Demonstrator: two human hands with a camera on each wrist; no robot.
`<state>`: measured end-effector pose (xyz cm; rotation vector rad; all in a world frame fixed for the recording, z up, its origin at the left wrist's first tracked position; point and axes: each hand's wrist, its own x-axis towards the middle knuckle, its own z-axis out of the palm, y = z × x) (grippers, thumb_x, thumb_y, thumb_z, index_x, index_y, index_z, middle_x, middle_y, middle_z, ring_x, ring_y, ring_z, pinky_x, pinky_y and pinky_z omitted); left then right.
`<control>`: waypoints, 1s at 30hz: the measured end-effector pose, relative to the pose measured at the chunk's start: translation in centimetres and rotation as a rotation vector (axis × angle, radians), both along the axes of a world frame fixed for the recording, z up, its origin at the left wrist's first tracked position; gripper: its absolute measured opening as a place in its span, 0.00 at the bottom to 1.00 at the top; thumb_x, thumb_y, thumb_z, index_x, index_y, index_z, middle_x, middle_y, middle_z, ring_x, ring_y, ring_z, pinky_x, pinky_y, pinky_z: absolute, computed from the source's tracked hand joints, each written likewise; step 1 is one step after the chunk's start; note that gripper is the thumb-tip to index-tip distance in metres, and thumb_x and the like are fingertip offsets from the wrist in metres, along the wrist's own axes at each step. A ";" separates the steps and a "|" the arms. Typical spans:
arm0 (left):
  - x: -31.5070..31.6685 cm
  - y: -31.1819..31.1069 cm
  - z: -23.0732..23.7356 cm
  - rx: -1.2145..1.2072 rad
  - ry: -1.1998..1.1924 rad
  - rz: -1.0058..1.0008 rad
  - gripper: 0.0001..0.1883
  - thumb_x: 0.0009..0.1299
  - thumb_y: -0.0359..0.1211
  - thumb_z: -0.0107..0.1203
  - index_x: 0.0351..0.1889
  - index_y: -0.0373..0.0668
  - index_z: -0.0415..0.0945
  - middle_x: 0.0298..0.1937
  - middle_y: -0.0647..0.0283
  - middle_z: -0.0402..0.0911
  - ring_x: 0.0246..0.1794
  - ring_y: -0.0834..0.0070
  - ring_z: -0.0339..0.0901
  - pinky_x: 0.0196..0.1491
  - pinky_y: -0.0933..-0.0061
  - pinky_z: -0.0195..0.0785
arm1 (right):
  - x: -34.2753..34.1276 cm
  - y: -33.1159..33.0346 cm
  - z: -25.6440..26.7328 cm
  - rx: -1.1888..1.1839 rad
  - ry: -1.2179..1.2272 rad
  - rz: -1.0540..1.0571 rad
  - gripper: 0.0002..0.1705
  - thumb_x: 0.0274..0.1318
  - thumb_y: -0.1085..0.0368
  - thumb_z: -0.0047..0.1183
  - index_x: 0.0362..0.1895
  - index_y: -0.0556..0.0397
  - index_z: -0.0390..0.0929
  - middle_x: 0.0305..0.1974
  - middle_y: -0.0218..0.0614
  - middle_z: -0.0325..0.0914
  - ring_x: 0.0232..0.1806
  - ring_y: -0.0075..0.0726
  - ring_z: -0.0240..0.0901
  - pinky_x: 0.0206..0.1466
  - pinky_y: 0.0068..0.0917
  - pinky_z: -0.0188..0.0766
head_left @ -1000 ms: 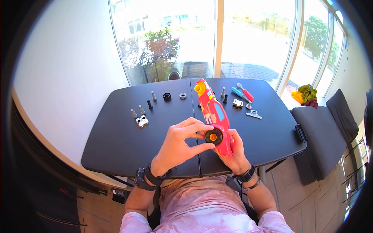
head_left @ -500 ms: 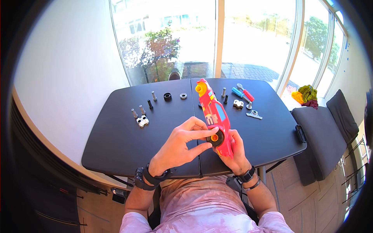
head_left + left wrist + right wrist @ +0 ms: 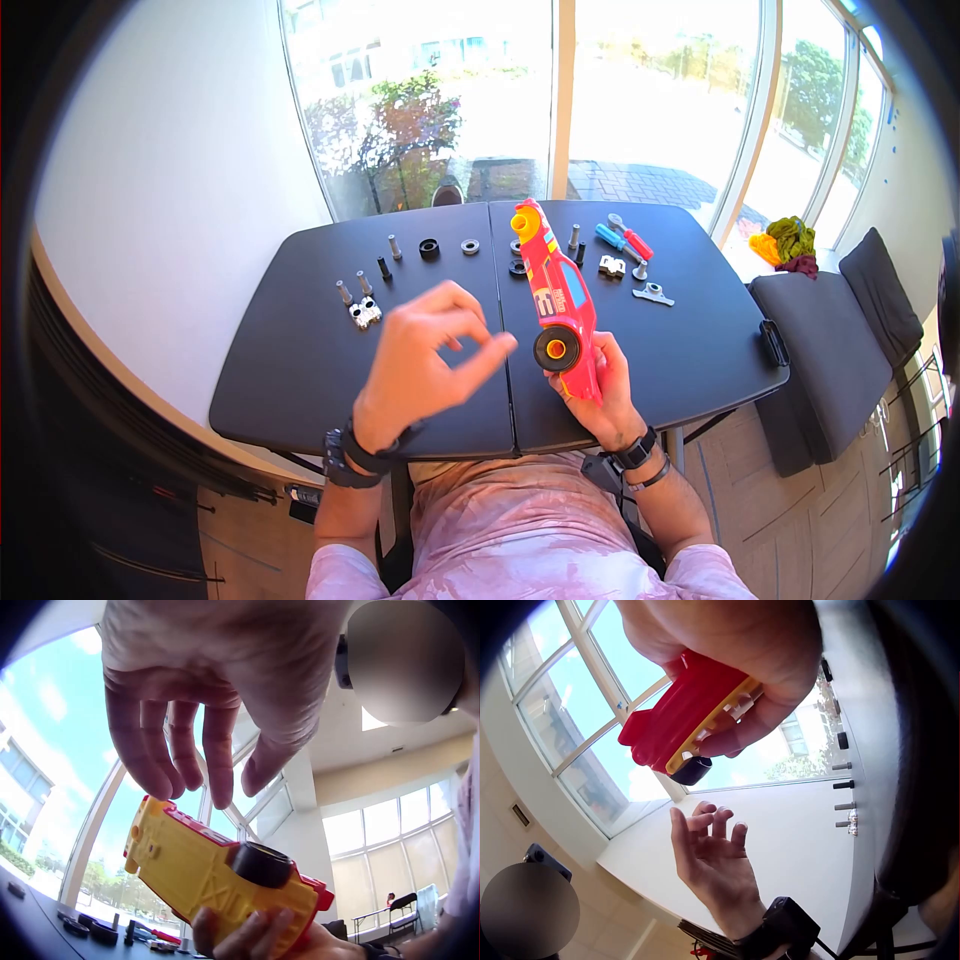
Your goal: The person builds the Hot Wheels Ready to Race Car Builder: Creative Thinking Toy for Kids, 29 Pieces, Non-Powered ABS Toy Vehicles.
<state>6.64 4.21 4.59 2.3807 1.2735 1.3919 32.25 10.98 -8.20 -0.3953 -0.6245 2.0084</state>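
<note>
A red toy car (image 3: pixel 565 295) with a yellow base is held on its side above the table by my right hand (image 3: pixel 612 395), fingers wrapped round its rear end. One black tyre (image 3: pixel 541 355) sits around a yellow hub at that end; the yellow hub (image 3: pixel 522 224) at the far end is bare. My left hand (image 3: pixel 425 355) is beside the car, apart from it, fingers loosely bent and holding nothing. The left wrist view shows the car's yellow underside (image 3: pixel 191 859), with right-hand fingertips pressed against it.
On the black table (image 3: pixel 300 385) stand grey bolts (image 3: pixel 395 246), black bolts (image 3: pixel 384 267), a black ring (image 3: pixel 429 249), a grey ring (image 3: pixel 470 247) and silver blocks (image 3: pixel 365 313). Blue (image 3: pixel 609 236) and red-handled tools (image 3: pixel 637 244) lie at the far right, with a grey bracket (image 3: pixel 654 294) nearer.
My left hand has let go of the black tyre and drawn back to the left. The right hand keeps hold of the car, which has shifted slightly right.
</note>
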 end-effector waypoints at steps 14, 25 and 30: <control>-11.3 19.0 -2.0 -0.094 0.222 0.351 0.08 0.74 0.26 0.65 0.48 0.38 0.90 0.46 0.53 0.93 0.40 0.60 0.92 0.49 0.61 0.84 | -0.6 -0.5 1.2 -0.100 0.022 -0.038 0.23 0.79 0.51 0.49 0.60 0.56 0.80 0.50 0.42 0.88 0.47 0.43 0.87 0.51 0.36 0.86; -11.3 23.7 -7.6 -0.192 0.445 0.492 0.11 0.73 0.29 0.64 0.52 0.41 0.89 0.54 0.50 0.90 0.59 0.49 0.87 0.64 0.49 0.80 | -0.4 -0.1 0.5 -0.087 0.033 -0.007 0.24 0.78 0.50 0.50 0.62 0.56 0.80 0.51 0.41 0.88 0.49 0.40 0.87 0.53 0.36 0.85; -10.5 22.2 -6.5 -0.198 0.743 0.718 0.10 0.74 0.28 0.64 0.52 0.44 0.90 0.60 0.57 0.89 0.64 0.53 0.86 0.65 0.51 0.80 | -0.3 0.0 0.4 -0.082 0.007 -0.007 0.26 0.78 0.48 0.53 0.64 0.55 0.78 0.53 0.39 0.88 0.49 0.39 0.87 0.53 0.36 0.83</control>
